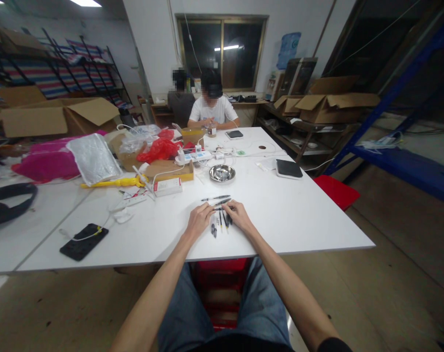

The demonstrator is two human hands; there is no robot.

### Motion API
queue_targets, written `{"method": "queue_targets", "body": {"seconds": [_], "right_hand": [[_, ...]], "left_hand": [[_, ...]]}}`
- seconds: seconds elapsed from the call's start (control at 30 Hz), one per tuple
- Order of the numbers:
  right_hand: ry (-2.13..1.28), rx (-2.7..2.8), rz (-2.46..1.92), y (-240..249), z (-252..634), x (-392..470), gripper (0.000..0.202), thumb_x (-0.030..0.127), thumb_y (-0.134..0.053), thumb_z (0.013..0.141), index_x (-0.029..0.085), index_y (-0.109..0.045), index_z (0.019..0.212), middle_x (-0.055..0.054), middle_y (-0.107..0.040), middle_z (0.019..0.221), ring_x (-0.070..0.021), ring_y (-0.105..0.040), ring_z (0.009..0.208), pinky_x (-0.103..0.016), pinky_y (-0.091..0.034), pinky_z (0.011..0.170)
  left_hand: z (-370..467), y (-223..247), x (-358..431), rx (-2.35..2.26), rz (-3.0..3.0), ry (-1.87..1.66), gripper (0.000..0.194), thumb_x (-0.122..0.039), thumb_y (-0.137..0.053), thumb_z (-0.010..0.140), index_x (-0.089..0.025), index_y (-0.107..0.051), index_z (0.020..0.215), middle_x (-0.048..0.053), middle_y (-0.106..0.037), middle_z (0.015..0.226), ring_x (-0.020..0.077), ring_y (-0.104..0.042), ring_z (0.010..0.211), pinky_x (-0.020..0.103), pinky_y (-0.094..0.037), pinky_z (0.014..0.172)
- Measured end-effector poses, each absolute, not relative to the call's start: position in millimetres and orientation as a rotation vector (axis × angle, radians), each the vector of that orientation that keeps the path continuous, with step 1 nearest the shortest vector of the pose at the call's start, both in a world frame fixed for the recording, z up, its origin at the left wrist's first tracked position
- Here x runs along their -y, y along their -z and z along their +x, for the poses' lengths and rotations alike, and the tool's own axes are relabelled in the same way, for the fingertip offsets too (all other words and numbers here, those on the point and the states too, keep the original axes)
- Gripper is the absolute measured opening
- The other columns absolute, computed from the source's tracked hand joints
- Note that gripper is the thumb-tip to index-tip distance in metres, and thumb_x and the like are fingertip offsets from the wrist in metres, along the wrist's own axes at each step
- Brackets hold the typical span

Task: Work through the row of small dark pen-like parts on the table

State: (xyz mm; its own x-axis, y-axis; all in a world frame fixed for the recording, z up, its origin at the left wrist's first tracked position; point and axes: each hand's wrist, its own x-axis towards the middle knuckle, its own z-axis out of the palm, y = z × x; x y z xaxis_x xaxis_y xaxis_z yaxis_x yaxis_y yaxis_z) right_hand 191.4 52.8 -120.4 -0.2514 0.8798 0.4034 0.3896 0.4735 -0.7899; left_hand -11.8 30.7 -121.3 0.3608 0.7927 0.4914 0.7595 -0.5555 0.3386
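My left hand and my right hand meet above the white table, fingers pinched on the two ends of a thin dark pen. Whether it is a whole pen or just part of one is too small to tell. Just beyond my fingertips lie other dark pens. Between my hands and the table edge are slim dark refills with yellowish ends. Small black pen pieces rest beside them, nearer my left wrist. Some dark pieces by my right fingers are partly hidden.
A round metal dish stands beyond the pens. Leftward are a white box, a power strip, red plastic bags and a black phone-like slab. A dark-topped device lies right. Across the table sits a person.
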Motion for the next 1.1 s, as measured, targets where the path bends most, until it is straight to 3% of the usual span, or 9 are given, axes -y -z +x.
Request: {"method": "queue_targets", "body": {"seconds": [0.17, 0.3, 0.57, 0.77, 0.87, 0.97, 1.03, 1.1], "right_hand": [[-0.563, 1.789, -1.112, 128.9, 192.6, -64.5, 0.023, 0.038, -0.06, 0.092, 0.018, -0.071, 0.087, -0.004, -0.071, 0.089, -0.0198, -0.054, 0.088, -0.032, -0.038, 0.083], [-0.574, 1.713, -1.177, 135.4, 192.7, -72.0, 0.015, 0.029, -0.063, 0.086, 0.018, -0.07, 0.094, -0.004, -0.071, 0.092, -0.02, -0.054, 0.087, -0.032, -0.04, 0.082], [-0.515, 1.602, -1.339, 130.1, 190.4, -72.4, 0.02, 0.021, -0.058, 0.081, 0.015, -0.067, 0.097, -0.005, -0.068, 0.087, -0.0209, -0.055, 0.087, -0.034, -0.042, 0.084], [-0.256, 1.39, -1.121, 98.4, 189.5, 11.9, 0.023, 0.013, -0.043, 0.088, 0.018, -0.064, 0.094, -0.007, -0.062, 0.093, -0.0206, -0.057, 0.092, -0.034, -0.045, 0.083], [-0.319, 1.713, -0.935, 134.9, 182.2, 99.8, 0.027, 0.012, -0.043, 0.091, 0.019, -0.064, 0.107, -0.009, -0.063, 0.097, -0.0205, -0.06, 0.094, -0.033, -0.046, 0.083], [-0.554, 2.299, -0.918, 212.1, 174.2, 164.2, 0.037, 0.02, -0.045, 0.093, 0.021, -0.059, 0.127, -0.008, -0.068, 0.09, -0.0211, -0.064, 0.083, -0.032, -0.047, 0.078], [-0.774, 2.362, -1.384, 264.3, 171.1, 177.0, 0.055, 0.027, -0.044, 0.095, 0.015, -0.038, 0.149, -0.009, -0.07, 0.081, -0.0229, -0.067, 0.073, -0.032, -0.048, 0.072], [-0.892, 2.253, -1.792, 302.5, 169.7, 169.2, 0.067, 0.03, -0.041, 0.097, 0.008, -0.018, 0.156, -0.014, -0.073, 0.087, -0.0262, -0.07, 0.08, -0.033, -0.049, 0.075]], "left_hand": [[-9.4, 118.1, -33.0, -1.577, 2.609, -0.856, 0.025, -0.031, -0.047, 0.099, -0.02, -0.07, 0.102, 0.006, -0.063, 0.092, 0.0191, -0.058, 0.089, 0.033, -0.045, 0.082], [-9.1, 116.5, -36.9, -1.657, 2.599, -0.812, 0.022, -0.027, -0.051, 0.095, -0.021, -0.071, 0.104, 0.006, -0.062, 0.094, 0.0221, -0.055, 0.094, 0.036, -0.044, 0.084], [-9.2, 114.2, -39.5, -1.77, 2.532, -0.813, 0.028, -0.023, -0.052, 0.093, -0.021, -0.064, 0.118, 0.008, -0.062, 0.102, 0.0248, -0.053, 0.099, 0.038, -0.043, 0.086], [-10.9, 114.0, -24.8, -1.792, 2.447, -0.927, 0.023, -0.016, -0.044, 0.093, -0.019, -0.06, 0.109, 0.008, -0.062, 0.105, 0.0241, -0.055, 0.102, 0.037, -0.043, 0.089], [-10.3, 118.1, -22.7, -1.728, 2.426, -0.92, 0.024, -0.011, -0.04, 0.093, -0.019, -0.057, 0.107, 0.007, -0.063, 0.104, 0.0217, -0.057, 0.099, 0.035, -0.044, 0.089], [-8.9, 121.4, -25.5, -1.708, 2.41, -0.894, 0.024, -0.009, -0.04, 0.09, -0.019, -0.056, 0.103, 0.007, -0.063, 0.1, 0.0214, -0.058, 0.098, 0.034, -0.044, 0.089], [-8.8, 121.6, -26.6, -1.704, 2.395, -0.906, 0.023, -0.008, -0.04, 0.089, -0.019, -0.056, 0.102, 0.007, -0.063, 0.099, 0.0214, -0.058, 0.098, 0.035, -0.044, 0.09], [-9.6, 120.6, -25.9, -1.699, 2.373, -0.932, 0.023, -0.008, -0.04, 0.088, -0.02, -0.056, 0.101, 0.007, -0.063, 0.099, 0.0213, -0.058, 0.098, 0.034, -0.044, 0.09]]}}
